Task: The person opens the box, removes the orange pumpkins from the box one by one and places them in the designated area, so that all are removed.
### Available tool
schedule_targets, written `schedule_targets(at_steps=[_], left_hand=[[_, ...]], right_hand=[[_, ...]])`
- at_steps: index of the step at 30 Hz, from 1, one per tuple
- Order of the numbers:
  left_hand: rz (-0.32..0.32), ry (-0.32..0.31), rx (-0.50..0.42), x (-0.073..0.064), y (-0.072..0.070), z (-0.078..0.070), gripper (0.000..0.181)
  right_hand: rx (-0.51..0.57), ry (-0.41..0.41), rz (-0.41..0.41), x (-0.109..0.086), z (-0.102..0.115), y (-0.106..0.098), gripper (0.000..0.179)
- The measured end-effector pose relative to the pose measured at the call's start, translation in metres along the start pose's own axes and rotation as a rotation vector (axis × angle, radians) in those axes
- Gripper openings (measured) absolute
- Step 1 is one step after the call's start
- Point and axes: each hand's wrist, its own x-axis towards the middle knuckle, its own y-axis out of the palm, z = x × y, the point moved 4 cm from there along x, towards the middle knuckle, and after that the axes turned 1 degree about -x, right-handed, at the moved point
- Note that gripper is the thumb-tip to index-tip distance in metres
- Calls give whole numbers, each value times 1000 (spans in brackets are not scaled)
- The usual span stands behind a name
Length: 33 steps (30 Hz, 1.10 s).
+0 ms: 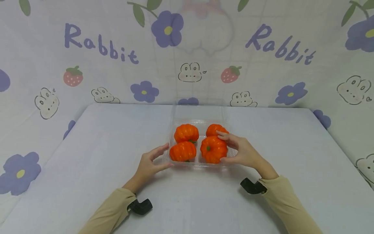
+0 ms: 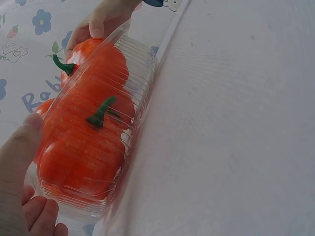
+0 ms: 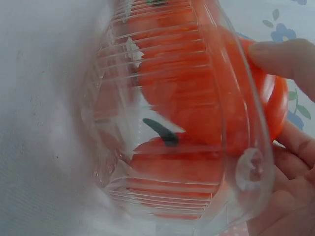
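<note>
A clear plastic clamshell box [image 1: 196, 164] sits mid-table with several small orange pumpkins in it. My left hand [image 1: 150, 162] holds its left side, thumb at the near corner and fingers along the side wall. Between thumb and fingers, my right hand [image 1: 243, 151] grips the near right pumpkin [image 1: 214, 149], whose green stem faces the head camera. This pumpkin bulges above the rim in the right wrist view. Behind it, partly covered by the fingers, lies another pumpkin [image 1: 214, 129]. On the left are a far pumpkin [image 1: 186, 132] and a near pumpkin [image 1: 183, 151].
The box's clear lid [image 1: 200, 112] is folded back behind it, toward the table's far edge. White cloth covers the table [image 1: 102, 146]. A printed curtain [image 1: 117, 74] with rabbits and flowers hangs behind. Dark wrist mounts [image 1: 253, 186] stick out from both sleeves.
</note>
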Motion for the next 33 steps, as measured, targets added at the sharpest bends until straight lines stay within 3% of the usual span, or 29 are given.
schedule_targets(at_steps=[2,9,20,33], left_hand=[[0,8,5,1,1,-1,57],[-4,38,13,2,-1,-2,57],[-3,47,11,1,1,1,57],[-1,35,9,1,3,1,57]], right_hand=[[41,-3,-10,-2,-10,0,56],[112,-26,-38,0,-9,-2,50],[145,66,-31,0,-8,-2,71],[243,126,-53,-4,-12,-3,61]])
